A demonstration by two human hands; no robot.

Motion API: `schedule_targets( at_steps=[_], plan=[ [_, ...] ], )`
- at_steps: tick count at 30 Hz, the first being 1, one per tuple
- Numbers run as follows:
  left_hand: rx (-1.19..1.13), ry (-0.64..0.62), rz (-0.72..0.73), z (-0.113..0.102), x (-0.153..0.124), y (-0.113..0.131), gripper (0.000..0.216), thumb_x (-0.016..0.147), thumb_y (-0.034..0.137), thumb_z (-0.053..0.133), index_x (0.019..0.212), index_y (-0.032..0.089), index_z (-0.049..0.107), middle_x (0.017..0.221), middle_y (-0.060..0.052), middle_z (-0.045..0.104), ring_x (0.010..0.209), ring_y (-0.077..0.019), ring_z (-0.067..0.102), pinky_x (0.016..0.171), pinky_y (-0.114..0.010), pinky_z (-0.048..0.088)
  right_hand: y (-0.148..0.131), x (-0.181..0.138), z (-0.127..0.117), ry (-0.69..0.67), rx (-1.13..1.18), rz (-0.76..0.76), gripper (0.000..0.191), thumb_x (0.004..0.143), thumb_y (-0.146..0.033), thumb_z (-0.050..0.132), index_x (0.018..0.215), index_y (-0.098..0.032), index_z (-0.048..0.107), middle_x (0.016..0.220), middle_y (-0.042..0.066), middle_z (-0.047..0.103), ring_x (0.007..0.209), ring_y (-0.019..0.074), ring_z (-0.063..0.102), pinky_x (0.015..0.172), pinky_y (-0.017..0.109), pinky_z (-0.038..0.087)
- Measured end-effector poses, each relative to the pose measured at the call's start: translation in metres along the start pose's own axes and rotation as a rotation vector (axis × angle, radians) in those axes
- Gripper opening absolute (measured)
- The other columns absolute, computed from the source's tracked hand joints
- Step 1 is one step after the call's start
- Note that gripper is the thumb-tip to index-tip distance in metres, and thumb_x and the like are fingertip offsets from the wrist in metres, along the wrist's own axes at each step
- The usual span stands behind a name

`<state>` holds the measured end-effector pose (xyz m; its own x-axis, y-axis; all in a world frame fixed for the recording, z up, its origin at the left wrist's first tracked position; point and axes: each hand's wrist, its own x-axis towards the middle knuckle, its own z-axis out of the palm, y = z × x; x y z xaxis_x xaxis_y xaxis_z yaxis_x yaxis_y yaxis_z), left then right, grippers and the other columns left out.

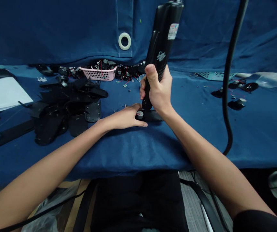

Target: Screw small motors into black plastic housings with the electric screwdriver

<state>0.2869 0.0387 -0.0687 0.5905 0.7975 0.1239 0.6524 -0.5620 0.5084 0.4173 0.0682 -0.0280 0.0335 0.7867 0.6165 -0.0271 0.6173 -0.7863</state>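
My right hand [158,90] is wrapped round a black electric screwdriver [163,42], held upright with its tip down on a small black part [153,115] lying on the blue cloth. My left hand [126,116] lies over the left end of that part, fingers pressed down on it beside a small round white-and-red piece [140,113]. The screwdriver's tip is hidden behind my hands.
A heap of black plastic parts [63,109] lies to the left, with white paper [3,95] further left. A pink basket [99,73] stands at the back. A thick black cable [227,93] hangs at the right. More black parts [237,103] lie at the right.
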Motion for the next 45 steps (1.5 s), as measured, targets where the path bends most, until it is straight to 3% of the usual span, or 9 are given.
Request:
schedule_targets(
  at_steps=[3,7,15,21,24,27,30,37,45],
  plan=[
    [0.005,0.046,0.030,0.008,-0.002,-0.008,0.058,0.079,0.051,0.067,0.123,0.017,0.050,0.126,-0.010,0.056,0.113,-0.0266,0.054,0.096,-0.037,0.042,0.000,-0.001,0.000,0.009,-0.006,-0.004,0.056,0.070,-0.080,0.051,0.089,-0.027,0.051,0.065,-0.006,0.058,0.063,0.0146,0.068,0.050,0.026,0.051],
    [0.024,0.028,0.042,0.006,-0.003,-0.013,0.057,0.078,0.052,0.069,0.121,0.018,0.052,0.120,-0.009,0.060,0.106,-0.0257,0.057,0.091,-0.034,0.044,0.000,0.000,0.000,-0.004,-0.007,-0.031,0.055,0.071,-0.079,0.051,0.088,-0.027,0.049,0.060,-0.007,0.054,0.053,0.0117,0.063,0.047,0.024,0.048],
    [0.073,-0.006,-0.011,0.004,-0.001,-0.006,0.062,0.077,0.048,0.069,0.126,0.015,0.049,0.124,-0.012,0.060,0.109,-0.0280,0.058,0.092,-0.036,0.044,-0.003,-0.005,-0.001,-0.035,-0.054,-0.043,0.052,0.076,-0.077,0.049,0.094,-0.028,0.048,0.059,-0.007,0.051,0.050,0.0112,0.060,0.046,0.023,0.046],
    [0.113,-0.020,-0.080,0.004,-0.002,0.000,0.072,0.074,0.048,0.069,0.134,0.019,0.043,0.131,-0.013,0.055,0.115,-0.0309,0.054,0.093,-0.037,0.042,0.003,-0.003,0.000,-0.121,-0.017,-0.199,0.042,0.085,-0.069,0.048,0.093,-0.028,0.041,0.056,-0.009,0.044,0.039,0.0075,0.050,0.039,0.020,0.038],
    [0.071,-0.043,-0.070,0.002,-0.004,-0.001,0.071,0.075,0.059,0.065,0.131,0.020,0.045,0.127,-0.012,0.056,0.111,-0.0306,0.055,0.091,-0.037,0.043,0.004,-0.002,0.000,-0.150,-0.011,-0.223,0.041,0.087,-0.067,0.047,0.092,-0.027,0.039,0.056,-0.009,0.042,0.038,0.0073,0.049,0.039,0.020,0.038],
    [0.012,0.010,-0.042,0.000,-0.004,-0.003,0.066,0.077,0.065,0.060,0.123,0.019,0.051,0.123,-0.010,0.057,0.107,-0.0275,0.056,0.088,-0.035,0.043,0.004,-0.002,0.001,-0.148,-0.007,-0.226,0.041,0.086,-0.068,0.046,0.091,-0.028,0.039,0.056,-0.009,0.042,0.037,0.0070,0.046,0.038,0.021,0.037],
    [0.012,0.060,-0.009,-0.001,-0.002,-0.003,0.057,0.079,0.059,0.063,0.117,0.018,0.054,0.117,-0.008,0.059,0.102,-0.0239,0.057,0.088,-0.032,0.043,0.005,-0.001,0.003,-0.121,0.012,-0.226,0.042,0.084,-0.069,0.049,0.089,-0.028,0.039,0.055,-0.009,0.043,0.035,0.0072,0.043,0.036,0.022,0.035],
    [0.110,0.022,0.031,-0.005,0.006,-0.004,0.054,0.077,0.051,0.067,0.118,0.017,0.057,0.116,-0.007,0.062,0.106,-0.0232,0.058,0.090,-0.029,0.042,0.003,0.000,0.004,-0.126,-0.004,-0.202,0.040,0.086,-0.066,0.052,0.090,-0.028,0.039,0.053,-0.008,0.043,0.036,0.0090,0.043,0.037,0.025,0.034],
    [0.113,0.011,0.015,-0.006,0.006,-0.005,0.055,0.077,0.051,0.068,0.118,0.017,0.058,0.113,-0.007,0.062,0.096,-0.0214,0.059,0.079,-0.027,0.043,-0.003,-0.003,0.004,-0.146,0.033,-0.167,0.032,0.087,-0.054,0.058,0.088,-0.028,0.039,0.054,-0.008,0.044,0.037,0.0089,0.042,0.040,0.026,0.032]
  ],
)
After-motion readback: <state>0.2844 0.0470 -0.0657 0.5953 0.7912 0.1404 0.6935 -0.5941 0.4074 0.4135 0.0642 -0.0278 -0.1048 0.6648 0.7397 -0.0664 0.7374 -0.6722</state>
